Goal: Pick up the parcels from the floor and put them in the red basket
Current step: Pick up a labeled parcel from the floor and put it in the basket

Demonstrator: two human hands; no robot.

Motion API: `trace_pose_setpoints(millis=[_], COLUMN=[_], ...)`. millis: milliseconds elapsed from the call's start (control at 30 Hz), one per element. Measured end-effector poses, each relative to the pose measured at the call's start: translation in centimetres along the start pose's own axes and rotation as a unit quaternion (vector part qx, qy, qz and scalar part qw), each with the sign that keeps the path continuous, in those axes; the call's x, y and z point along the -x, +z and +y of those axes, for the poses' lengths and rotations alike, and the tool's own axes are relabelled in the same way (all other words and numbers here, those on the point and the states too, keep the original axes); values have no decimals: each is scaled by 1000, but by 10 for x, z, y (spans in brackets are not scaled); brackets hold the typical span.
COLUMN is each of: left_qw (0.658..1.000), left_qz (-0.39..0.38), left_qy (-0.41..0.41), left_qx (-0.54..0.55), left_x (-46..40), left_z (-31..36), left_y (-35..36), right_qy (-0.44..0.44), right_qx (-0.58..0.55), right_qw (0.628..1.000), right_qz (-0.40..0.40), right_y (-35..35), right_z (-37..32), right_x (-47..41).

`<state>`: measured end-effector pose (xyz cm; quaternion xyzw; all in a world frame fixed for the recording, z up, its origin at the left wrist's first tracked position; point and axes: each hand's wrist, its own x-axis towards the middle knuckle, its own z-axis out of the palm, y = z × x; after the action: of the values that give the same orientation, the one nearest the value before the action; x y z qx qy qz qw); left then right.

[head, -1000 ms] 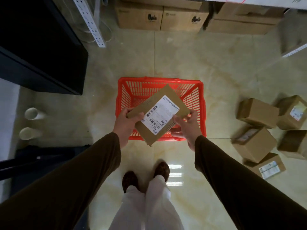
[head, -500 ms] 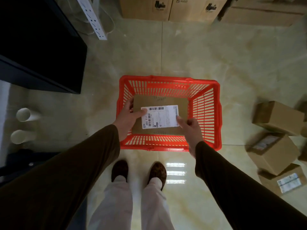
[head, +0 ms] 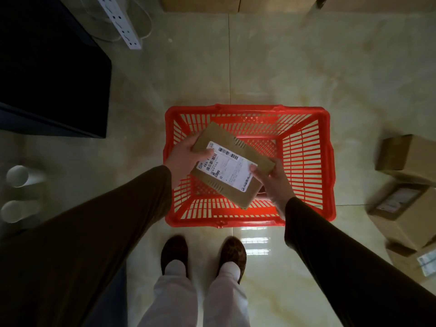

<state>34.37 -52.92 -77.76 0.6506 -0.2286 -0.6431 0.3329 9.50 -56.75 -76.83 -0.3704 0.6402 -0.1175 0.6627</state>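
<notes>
Two hands grip one flat parcel [head: 232, 165] over the red basket [head: 328, 161]: left hand [head: 186, 159] clamped at nine o'clock, right hand [head: 271, 179] pinching at four. Placing step; next, lower and let go. More parcels [head: 405, 152] wait at three o'clock.

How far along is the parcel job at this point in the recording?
Done: nothing visible yet; the red basket shows only bare mesh around the held item. In hand: both the left hand and right hand hold a flat labelled parcel over the basket, not yet released. Left: at least three cardboard parcels on the floor at the right.
</notes>
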Motion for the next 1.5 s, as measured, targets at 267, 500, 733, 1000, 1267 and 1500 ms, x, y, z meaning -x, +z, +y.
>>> trace_pose_setpoints(millis=[267,500,733,1000,1267,1500], left_qw=[981,989,984,959,945,936], left_qz=[176,149,96,92,67,69], left_qy=[55,-12,-17,-42,-66,-52], left_qx=[-68,-18,-150,-267,-314,-341], left_x=[-26,-42,-50,-51,-31,21], left_z=[-37,-62,-73,-92,-82,-33], left_y=[14,12,9,18,31,55], right_qy=[79,123,156,133,85,29], right_qx=[-102,-76,-61,15,116,74], right_qw=[991,989,985,991,989,996], right_qz=[23,-21,-31,11,-21,46], right_y=[20,43,77,91,72,23], right_z=[42,62,73,85,73,19], right_x=[-18,-39,-65,-85,-67,-14])
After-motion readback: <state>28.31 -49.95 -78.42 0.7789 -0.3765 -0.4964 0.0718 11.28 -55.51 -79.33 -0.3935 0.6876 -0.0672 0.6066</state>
